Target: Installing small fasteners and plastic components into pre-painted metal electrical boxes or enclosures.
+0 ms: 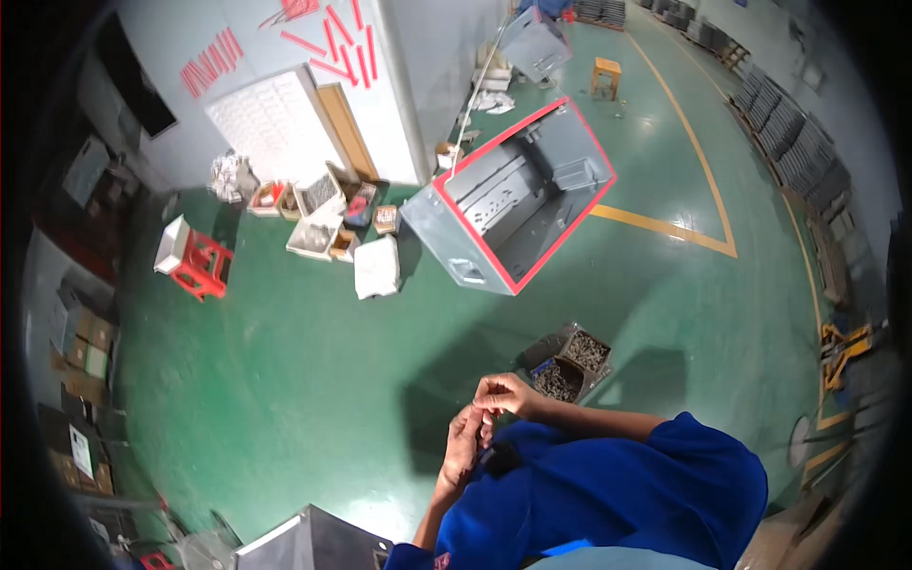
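Note:
My left hand [464, 443] and my right hand [506, 394] meet in front of my blue shirt, fingertips pinched together. Anything between them is too small to make out. Just beyond my right forearm, low down, stand open containers of small metal parts [559, 380], with another filled box [586, 351] beside them. Farther ahead hangs a large grey metal cabinet [461, 271], tilted, with red edging around its open front. Slots and holes show on its inner panel. Neither hand touches the cabinet.
Boxes and bins [313, 236] line the wall at the far left, near a red stool [201, 266]. A grey metal box [318, 541] stands at the lower left. Another grey cabinet [534, 46] hangs farther back, near a wooden stool [606, 76]. Stacked grey panels [788, 133] stand at right.

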`<state>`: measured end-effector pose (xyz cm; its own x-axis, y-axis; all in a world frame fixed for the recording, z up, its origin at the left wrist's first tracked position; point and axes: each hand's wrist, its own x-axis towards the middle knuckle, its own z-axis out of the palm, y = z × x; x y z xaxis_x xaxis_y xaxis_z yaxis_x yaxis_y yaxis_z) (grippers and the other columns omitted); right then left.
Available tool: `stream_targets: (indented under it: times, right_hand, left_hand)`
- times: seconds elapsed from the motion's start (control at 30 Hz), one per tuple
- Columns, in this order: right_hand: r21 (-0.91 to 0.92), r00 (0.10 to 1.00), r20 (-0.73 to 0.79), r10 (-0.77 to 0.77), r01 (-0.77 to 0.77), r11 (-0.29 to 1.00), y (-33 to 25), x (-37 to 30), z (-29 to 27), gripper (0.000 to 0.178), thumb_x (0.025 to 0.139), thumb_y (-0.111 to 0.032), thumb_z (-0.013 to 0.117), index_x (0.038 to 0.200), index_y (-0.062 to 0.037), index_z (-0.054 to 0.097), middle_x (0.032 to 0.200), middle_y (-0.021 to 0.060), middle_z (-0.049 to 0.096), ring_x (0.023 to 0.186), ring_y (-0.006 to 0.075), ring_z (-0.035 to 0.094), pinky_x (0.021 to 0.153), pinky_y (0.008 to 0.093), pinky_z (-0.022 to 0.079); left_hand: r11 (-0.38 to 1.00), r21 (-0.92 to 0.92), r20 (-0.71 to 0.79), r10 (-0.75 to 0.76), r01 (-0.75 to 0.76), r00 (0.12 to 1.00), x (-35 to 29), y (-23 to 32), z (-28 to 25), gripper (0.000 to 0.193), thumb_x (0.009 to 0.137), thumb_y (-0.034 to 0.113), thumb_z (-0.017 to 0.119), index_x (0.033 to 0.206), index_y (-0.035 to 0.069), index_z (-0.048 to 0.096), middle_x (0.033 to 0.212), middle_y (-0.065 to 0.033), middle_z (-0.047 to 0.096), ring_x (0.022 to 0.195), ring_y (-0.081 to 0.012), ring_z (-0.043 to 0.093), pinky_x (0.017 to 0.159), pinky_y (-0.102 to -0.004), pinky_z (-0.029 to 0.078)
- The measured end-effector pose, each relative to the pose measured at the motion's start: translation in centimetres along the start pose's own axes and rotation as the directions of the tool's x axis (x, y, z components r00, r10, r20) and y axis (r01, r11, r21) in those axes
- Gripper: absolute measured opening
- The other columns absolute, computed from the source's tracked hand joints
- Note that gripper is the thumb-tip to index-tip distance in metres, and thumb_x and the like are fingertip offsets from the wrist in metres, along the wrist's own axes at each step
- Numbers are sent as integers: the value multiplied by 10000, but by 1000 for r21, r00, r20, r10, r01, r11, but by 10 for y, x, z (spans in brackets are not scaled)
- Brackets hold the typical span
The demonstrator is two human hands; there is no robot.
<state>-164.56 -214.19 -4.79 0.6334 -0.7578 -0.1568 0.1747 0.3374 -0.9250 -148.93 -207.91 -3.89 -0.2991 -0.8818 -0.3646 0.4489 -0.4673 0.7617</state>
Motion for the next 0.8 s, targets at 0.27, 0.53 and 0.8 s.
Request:
stream_targets:
  times: [0.27,0.53,0.8]
  right_hand:
    - [245,981,-98,169,-141,959,-13,23,23,96,892,-145,590,902,-53,565,757,20,601,695,102,583,644,241,457]
    - [253,971,-154,185,-142,957,-14,38,30,149,897,-194,600,885,-58,541,778,12,577,709,102,559,642,237,446]
    - [358,914,-321,248,-125,925,-5,42,42,148,917,-206,573,883,-69,529,755,-4,583,658,59,534,598,198,427]
  left_hand:
    - [1000,-17,93,-1,3,996,11,33,-29,326,963,347,467,767,98,543,606,48,439,490,-30,343,434,-185,260]
    - [988,-32,205,-139,148,969,35,39,-58,299,970,287,468,753,95,543,598,61,438,483,-24,357,435,-180,257]
    - [963,-66,282,-232,260,931,46,55,-68,284,957,287,499,747,101,540,598,77,436,487,-9,350,435,-169,250]
